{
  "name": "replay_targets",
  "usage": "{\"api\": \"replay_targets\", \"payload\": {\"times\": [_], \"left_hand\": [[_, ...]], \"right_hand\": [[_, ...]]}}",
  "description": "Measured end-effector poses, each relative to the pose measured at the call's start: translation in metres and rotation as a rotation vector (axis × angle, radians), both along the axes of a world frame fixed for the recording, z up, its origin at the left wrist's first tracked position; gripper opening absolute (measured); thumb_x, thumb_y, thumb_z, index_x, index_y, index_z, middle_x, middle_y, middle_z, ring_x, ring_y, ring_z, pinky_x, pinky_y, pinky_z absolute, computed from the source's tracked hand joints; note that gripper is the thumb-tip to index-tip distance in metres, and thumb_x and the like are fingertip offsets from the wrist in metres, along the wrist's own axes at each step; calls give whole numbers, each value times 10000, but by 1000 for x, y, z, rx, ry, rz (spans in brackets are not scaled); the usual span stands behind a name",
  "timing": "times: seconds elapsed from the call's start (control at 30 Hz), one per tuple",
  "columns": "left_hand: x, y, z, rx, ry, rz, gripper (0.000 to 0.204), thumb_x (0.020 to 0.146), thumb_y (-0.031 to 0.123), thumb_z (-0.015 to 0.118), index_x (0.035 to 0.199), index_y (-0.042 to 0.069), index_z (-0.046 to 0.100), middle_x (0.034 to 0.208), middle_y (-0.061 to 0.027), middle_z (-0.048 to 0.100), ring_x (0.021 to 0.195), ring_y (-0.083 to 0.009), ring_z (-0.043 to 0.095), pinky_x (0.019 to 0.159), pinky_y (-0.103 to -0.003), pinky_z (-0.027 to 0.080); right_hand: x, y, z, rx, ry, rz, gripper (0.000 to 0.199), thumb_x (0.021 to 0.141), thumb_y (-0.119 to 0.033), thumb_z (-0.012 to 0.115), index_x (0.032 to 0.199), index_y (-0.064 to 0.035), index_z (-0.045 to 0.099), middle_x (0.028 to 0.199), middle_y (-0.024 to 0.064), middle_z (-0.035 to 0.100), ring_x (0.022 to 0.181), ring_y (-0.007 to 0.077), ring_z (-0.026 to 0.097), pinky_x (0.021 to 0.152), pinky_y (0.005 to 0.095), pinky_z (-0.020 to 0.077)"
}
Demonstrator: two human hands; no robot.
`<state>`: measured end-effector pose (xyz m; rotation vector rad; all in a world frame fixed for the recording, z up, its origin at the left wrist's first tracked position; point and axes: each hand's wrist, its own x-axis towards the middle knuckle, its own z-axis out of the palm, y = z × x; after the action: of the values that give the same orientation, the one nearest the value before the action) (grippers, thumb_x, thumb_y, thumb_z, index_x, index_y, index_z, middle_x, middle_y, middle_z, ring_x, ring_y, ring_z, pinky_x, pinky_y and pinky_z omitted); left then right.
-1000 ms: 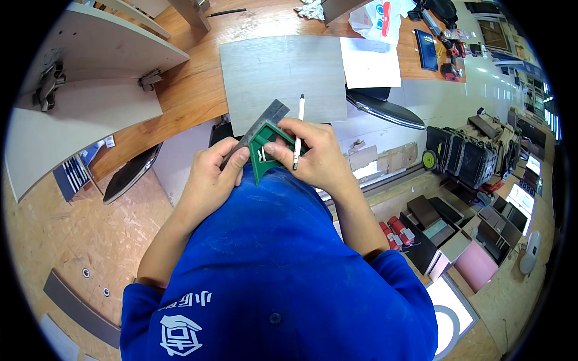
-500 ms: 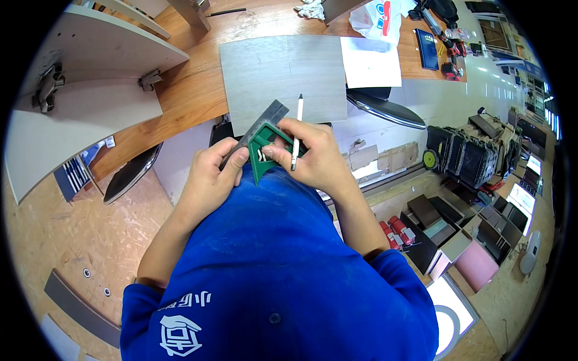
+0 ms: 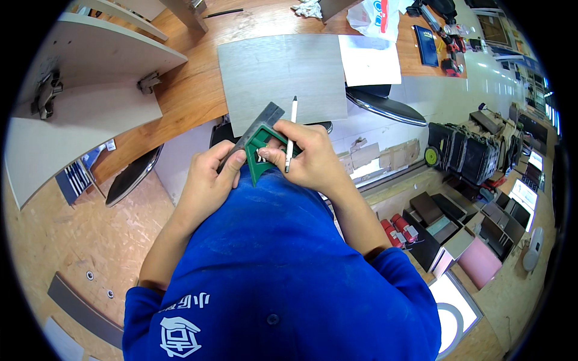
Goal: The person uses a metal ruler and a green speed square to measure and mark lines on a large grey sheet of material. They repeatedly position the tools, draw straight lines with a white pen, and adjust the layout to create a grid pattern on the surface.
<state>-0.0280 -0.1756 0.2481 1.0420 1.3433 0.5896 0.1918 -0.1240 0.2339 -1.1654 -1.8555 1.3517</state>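
In front of my chest I hold a carpenter's square, with a green triangular frame and a dark grey bar along one edge. My left hand is closed on the lower end of that bar, thumb on top. On the other side my right hand grips the green frame, its thumb pressed inside the opening. A white pencil is tucked in the same right hand, dark tip pointing away from me. What lies under the right fingertips is hidden.
Beyond my hands, a grey panel lies on the wooden table, beside a white sheet and a plastic bag. A pale cabinet piece with hinges stands at left. Black stools sit beneath the table edge.
Both hands and the square have shifted very slightly left in the picture. The grip on the square and pencil looks the same.
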Motion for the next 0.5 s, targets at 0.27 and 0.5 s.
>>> {"api": "replay_targets", "payload": {"times": [0.27, 0.5], "left_hand": [[0, -2, -3, -15, 26, -11, 272, 1066, 260, 628, 958, 16, 678, 610, -15, 591, 572, -82, 546, 547, -264, 422], [2, 0, 2, 25, 38, -21, 290, 1065, 256, 631, 904, 16, 643, 602, -18, 584, 564, -83, 532, 545, -264, 417]], "right_hand": [[1, 0, 1, -101, -2, 0, 242, 846, -141, 841, 923, 19, 676, 705, 116, 674, 578, 214, 642, 566, 308, 490], [3, 0, 4, 10, 36, 8, 266, 844, -135, 841, 989, 18, 679, 776, 110, 695, 665, 201, 687, 622, 305, 518]]}}
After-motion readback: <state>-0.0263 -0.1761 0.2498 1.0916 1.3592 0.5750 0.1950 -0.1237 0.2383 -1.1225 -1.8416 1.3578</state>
